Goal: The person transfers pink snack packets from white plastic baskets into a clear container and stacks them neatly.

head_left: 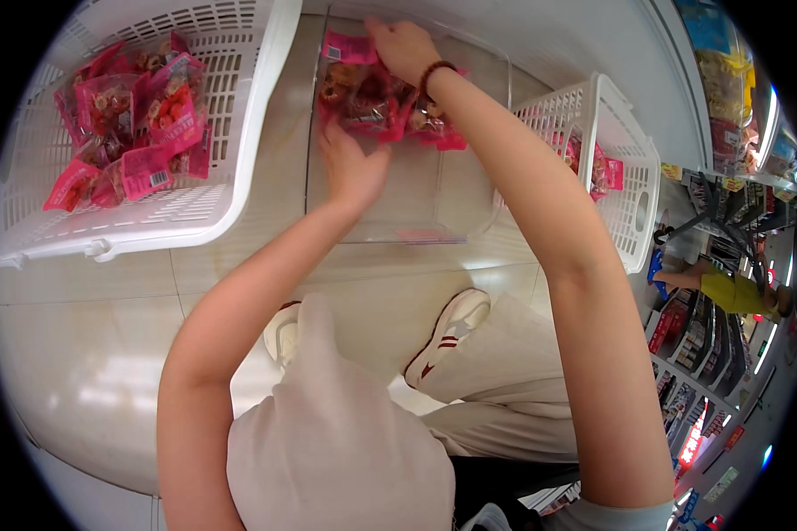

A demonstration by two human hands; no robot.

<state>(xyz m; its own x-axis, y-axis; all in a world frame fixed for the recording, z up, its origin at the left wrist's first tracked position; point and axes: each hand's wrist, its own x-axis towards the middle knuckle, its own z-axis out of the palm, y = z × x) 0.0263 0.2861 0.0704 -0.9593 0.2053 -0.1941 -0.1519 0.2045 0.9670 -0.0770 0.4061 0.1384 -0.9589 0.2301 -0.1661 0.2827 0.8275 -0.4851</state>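
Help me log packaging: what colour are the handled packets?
The packets are pink and partly clear, head view.

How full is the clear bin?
Partly full: pink packets lie toward the far end of the clear bin; its near part is bare.

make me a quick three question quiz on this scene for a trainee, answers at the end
1. Fill in: the packets in the left white basket have clear and ____ wrapping.
2. True or false: the person wears a dark bracelet on the left wrist.
3. Both hands reach into which container? A) left white basket B) clear plastic bin C) right white basket

Key:
1. Pink
2. False; the bracelet is on the right wrist
3. B
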